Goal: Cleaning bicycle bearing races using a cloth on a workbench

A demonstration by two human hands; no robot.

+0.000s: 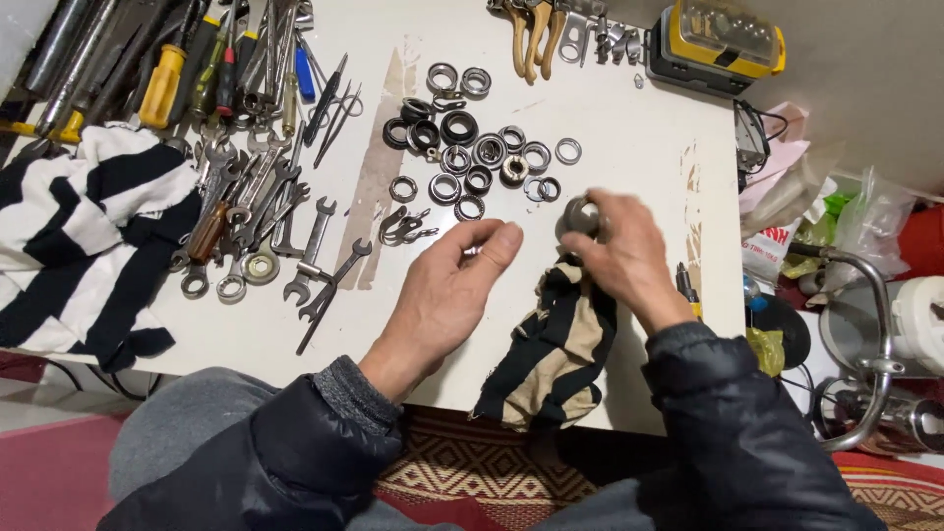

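Steel part (580,214) gripped in right hand (621,258) fingers over the rag (556,344) for wiping; left hand (444,290) open, empty, near rings (472,157) on the table (629,147).

A black, quilted puffer jacket with a slight sheen is worn on both arms. At the left hand (442,295), a grey ribbed knit cuff is seen protruding from the jacket sleeve at seven o'clock. The right hand (624,258) is bare, met directly by the puffy black sleeve. Grey trousers are worn beneath.
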